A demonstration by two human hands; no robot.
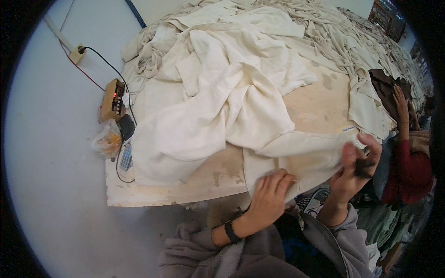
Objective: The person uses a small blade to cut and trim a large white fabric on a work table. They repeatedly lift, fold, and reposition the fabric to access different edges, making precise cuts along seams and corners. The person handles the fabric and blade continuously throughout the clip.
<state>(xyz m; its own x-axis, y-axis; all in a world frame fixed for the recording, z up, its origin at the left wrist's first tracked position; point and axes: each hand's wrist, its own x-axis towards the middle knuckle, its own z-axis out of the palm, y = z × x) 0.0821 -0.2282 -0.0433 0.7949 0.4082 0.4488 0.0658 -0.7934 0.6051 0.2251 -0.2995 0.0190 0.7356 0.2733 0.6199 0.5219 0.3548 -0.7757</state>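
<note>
A cream cloth garment point(259, 118) lies in loose folds over the near part of the table, and one narrow part of it stretches toward me at the right. My left hand point(273, 192) presses on the near edge of this part, its fingers bent and closed on the fabric. At the far right end of the same part, my right hand point(352, 173) is raised with thumb and forefinger beside the cloth edge. A small dark object point(364, 167), blurred, sits in its curled fingers; its kind cannot be made out.
The stained table point(320, 99) bears a large heap of cream cloth point(320, 28) at the back. On the left edge are a control box point(113, 99), a plastic bag point(109, 139), a remote control point(125, 157) and a black cable. Another person in a red sleeve point(408, 171) handles brown cloth point(387, 88).
</note>
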